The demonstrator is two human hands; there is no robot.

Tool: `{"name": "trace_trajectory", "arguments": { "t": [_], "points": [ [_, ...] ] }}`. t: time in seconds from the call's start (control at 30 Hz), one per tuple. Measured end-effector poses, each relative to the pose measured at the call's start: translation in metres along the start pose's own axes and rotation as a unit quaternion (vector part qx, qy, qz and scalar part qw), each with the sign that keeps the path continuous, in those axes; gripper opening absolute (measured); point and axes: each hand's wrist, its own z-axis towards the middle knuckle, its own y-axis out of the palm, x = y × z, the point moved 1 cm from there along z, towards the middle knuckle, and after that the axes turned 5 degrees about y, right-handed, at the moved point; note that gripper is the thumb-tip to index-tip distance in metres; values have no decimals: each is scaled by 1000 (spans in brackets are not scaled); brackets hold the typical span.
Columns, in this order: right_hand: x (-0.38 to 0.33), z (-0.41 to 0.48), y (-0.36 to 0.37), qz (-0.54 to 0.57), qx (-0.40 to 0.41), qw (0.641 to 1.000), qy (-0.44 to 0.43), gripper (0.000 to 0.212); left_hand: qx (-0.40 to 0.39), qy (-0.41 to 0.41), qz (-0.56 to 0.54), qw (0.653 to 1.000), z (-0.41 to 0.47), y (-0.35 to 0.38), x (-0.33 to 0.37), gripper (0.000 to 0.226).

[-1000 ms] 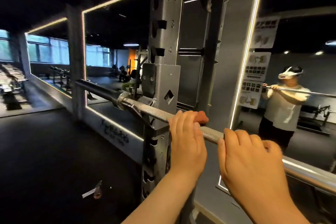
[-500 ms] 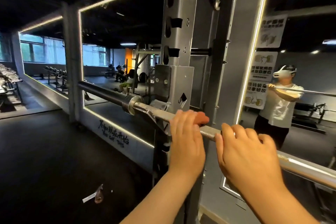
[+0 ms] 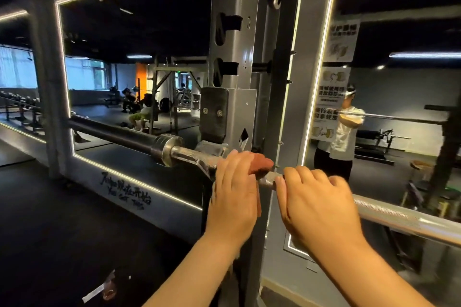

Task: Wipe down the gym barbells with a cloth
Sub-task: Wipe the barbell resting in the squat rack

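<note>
Fingers of the left hand (image 3: 234,194) curl round a red cloth (image 3: 262,166) on the barbell (image 3: 389,214), those of the right hand (image 3: 316,204) round bare steel beside, below the upright (image 3: 245,32) numbered 2, 3.

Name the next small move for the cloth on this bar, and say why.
Probably slide the left hand and its red cloth leftward along the barbell toward the collar. The right hand grips the knurled shaft right beside the cloth, blocking travel that way, while the short stretch up to the collar lies uncovered.

Left hand (image 3: 234,197) and cloth (image 3: 262,166) slid along barbell (image 3: 399,217) toward collar (image 3: 166,149).
</note>
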Motion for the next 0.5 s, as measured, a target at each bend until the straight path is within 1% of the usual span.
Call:
{"name": "trace_trajectory", "arguments": {
  "t": [0.1,0.13,0.17,0.2,0.23,0.3,0.33,0.37,0.5],
  "points": [
    [5,-1,6,-12,35,999,-6,40,68,-68,-30,995,15,1,4,59],
    [8,-4,8,-18,54,998,-6,40,81,-82,-33,993,15,5,13,56],
    [13,-8,9,-21,72,997,-8,41,79,-79,-30,993,13,11,25,52],
    [18,-12,10,-24,82,996,-10,42,66,-58,-25,996,8,18,36,49],
    [23,-17,10,-27,86,996,-11,42,47,-22,-18,998,1,24,45,49],
    [36,-25,9,-27,84,996,1,44,6,78,5,997,-8,28,50,49],
    [43,-29,8,-25,86,996,10,45,-4,109,19,994,-6,25,46,48],
    [49,-33,7,-23,89,996,20,46,-3,109,26,994,-1,21,40,47],
    [64,-45,8,-18,102,994,29,47,48,-21,-11,999,16,16,38,39]
  ]
}}
